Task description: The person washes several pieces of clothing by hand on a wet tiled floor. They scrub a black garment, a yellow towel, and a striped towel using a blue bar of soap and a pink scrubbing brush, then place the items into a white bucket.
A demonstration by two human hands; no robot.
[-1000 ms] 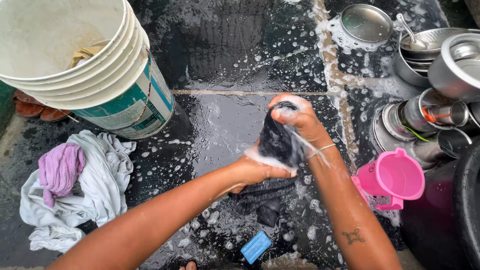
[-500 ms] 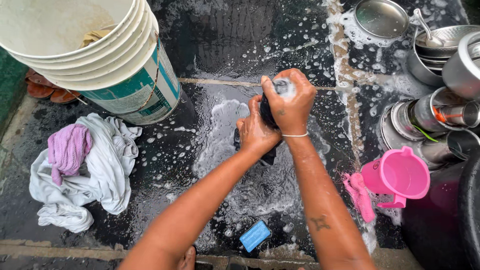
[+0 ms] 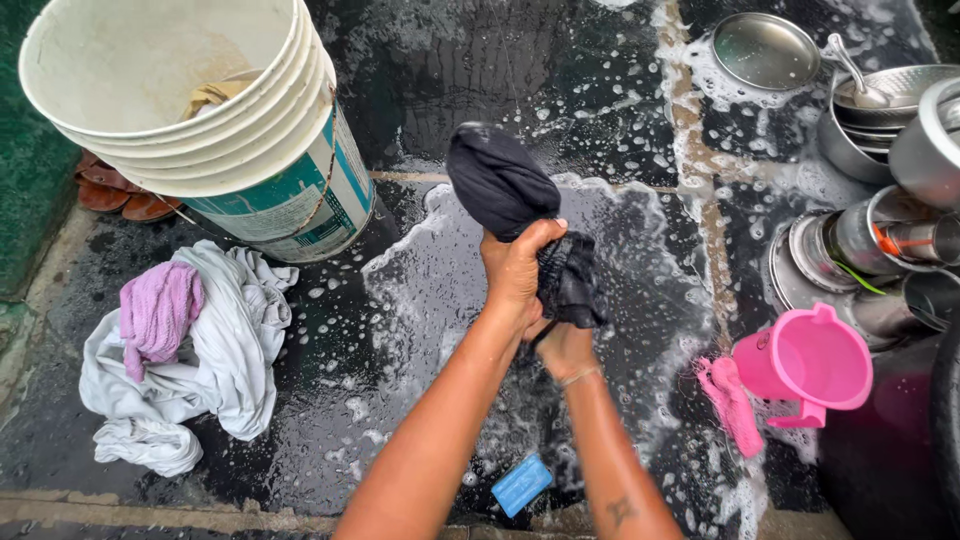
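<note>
Wet, soapy dark stone floor (image 3: 250,420)

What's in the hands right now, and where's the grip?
Both hands hold one wet dark cloth. The left hand clamps its twisted middle; the right hand grips the lower end. The upper end bulges free above.

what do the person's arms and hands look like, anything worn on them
Both forearms are bare, no sleeves or gloves. The right hand has a thin pale band at the wrist, and a small dark tattoo marks that forearm. The left hand shows nothing worn.
</note>
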